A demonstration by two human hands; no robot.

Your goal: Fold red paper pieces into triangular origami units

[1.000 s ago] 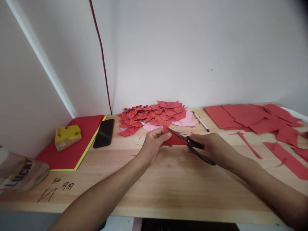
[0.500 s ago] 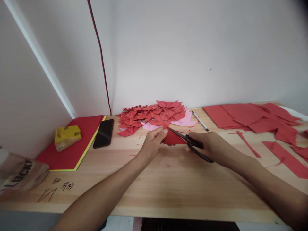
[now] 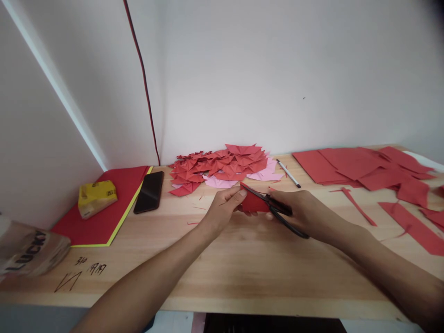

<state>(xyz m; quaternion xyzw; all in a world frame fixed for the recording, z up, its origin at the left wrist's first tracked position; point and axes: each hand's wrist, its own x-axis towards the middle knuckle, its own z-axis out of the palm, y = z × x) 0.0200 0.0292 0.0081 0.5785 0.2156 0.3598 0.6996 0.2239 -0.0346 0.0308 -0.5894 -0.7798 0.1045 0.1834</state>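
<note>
My left hand (image 3: 226, 203) pinches a small piece of red paper (image 3: 255, 202), thumb on top and fingertips underneath. In my right hand (image 3: 299, 206) is a pair of black-handled scissors (image 3: 283, 221), its blades lying along the paper's upper edge and pointing at my left thumb. A thin red sliver curls just above the blades. Behind my hands lies a heap of folded red paper pieces (image 3: 222, 164), with pink paper pieces (image 3: 265, 172) partly under it.
On the right are red paper sheets (image 3: 354, 169) and offcuts (image 3: 414, 231). A white marker (image 3: 288, 173) lies near the wall. To the left are a black phone (image 3: 149, 192), a yellow packet (image 3: 98, 198) on a red sheet (image 3: 93, 231), and a bag marked LUCKY (image 3: 38, 249).
The scissors have moved along the paper's upper edge, and a thin strip now stands apart from it. The red corner above my left thumb has gone. Both hands have shifted only slightly.
</note>
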